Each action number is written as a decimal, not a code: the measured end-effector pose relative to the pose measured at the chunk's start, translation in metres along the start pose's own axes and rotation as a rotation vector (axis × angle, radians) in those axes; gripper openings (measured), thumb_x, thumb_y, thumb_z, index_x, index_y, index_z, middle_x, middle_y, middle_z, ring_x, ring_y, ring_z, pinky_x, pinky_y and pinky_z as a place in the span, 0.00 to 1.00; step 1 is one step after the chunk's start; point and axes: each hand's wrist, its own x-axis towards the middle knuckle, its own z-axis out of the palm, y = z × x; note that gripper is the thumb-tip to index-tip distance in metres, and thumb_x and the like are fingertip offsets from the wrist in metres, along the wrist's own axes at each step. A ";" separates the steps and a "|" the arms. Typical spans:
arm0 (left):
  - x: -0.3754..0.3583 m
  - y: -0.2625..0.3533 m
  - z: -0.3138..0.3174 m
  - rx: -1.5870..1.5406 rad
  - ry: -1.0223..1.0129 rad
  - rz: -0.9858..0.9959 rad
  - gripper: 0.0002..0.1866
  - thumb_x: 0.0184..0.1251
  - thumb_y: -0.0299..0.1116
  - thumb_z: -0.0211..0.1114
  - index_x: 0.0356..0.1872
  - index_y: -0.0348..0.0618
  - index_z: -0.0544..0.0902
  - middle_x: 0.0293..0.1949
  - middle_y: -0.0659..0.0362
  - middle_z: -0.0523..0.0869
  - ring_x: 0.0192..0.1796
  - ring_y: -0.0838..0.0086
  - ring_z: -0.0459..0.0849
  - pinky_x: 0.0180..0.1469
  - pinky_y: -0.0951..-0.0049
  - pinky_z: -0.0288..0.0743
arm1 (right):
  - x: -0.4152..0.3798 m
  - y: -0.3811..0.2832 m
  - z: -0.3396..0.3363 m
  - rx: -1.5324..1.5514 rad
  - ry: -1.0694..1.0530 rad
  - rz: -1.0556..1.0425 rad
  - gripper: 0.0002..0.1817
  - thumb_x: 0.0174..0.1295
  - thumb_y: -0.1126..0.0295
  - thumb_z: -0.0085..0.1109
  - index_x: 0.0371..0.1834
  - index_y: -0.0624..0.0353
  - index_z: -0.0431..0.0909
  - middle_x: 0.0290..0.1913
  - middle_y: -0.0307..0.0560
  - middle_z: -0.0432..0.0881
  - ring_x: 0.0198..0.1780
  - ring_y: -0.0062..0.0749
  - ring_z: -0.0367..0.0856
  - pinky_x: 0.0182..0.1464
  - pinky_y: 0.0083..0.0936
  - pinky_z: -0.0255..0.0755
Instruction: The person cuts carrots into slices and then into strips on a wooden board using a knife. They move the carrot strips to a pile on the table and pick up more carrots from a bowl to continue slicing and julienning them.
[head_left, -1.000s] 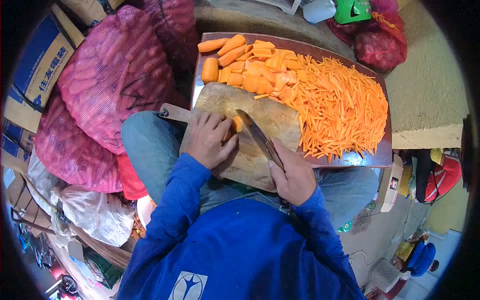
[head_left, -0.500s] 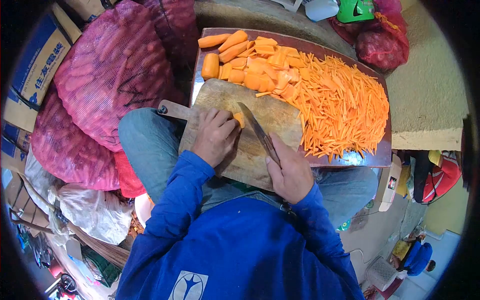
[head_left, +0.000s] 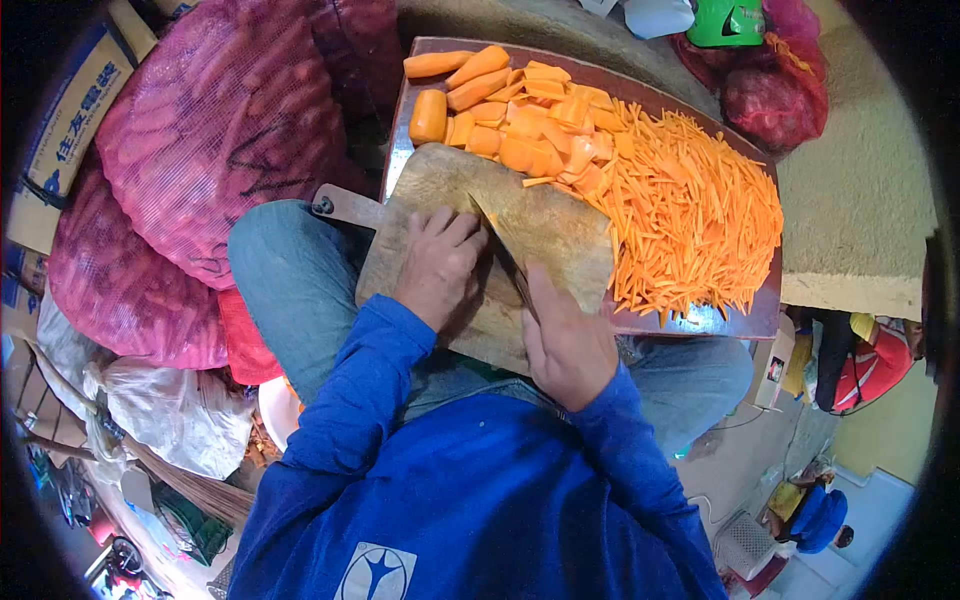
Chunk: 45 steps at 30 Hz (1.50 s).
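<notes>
My right hand (head_left: 572, 345) grips the handle of a kitchen knife (head_left: 499, 240), whose blade slants up and left over the wooden cutting board (head_left: 560, 235). Beside the blade, my left hand (head_left: 440, 262) presses curled fingers down on the board, closed on a carrot piece that is almost wholly hidden. The board lies across my lap and the edge of a dark red tabletop (head_left: 745, 318). Beyond it are peeled whole carrots (head_left: 478, 75), carrot slices (head_left: 545, 125) and a wide heap of carrot sticks (head_left: 700, 215).
Large red mesh sacks of carrots (head_left: 225, 140) stand on the left, with a white plastic bag (head_left: 185, 420) below them. A smaller red mesh bag (head_left: 770, 100) sits at the back right, near a green container (head_left: 725, 22). Another person (head_left: 815, 518) is at the lower right.
The knife blade has moved left and stands steeper against my left fingers. The carrot piece that showed at those fingertips is now mostly covered. The whole view has shifted slightly.
</notes>
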 end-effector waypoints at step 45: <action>-0.008 -0.003 0.004 -0.085 0.116 -0.057 0.15 0.51 0.22 0.73 0.43 0.37 0.88 0.46 0.51 0.84 0.52 0.50 0.80 0.57 0.51 0.74 | 0.006 0.004 -0.009 0.119 0.065 -0.086 0.31 0.73 0.70 0.62 0.78 0.65 0.70 0.55 0.67 0.88 0.54 0.64 0.88 0.54 0.51 0.81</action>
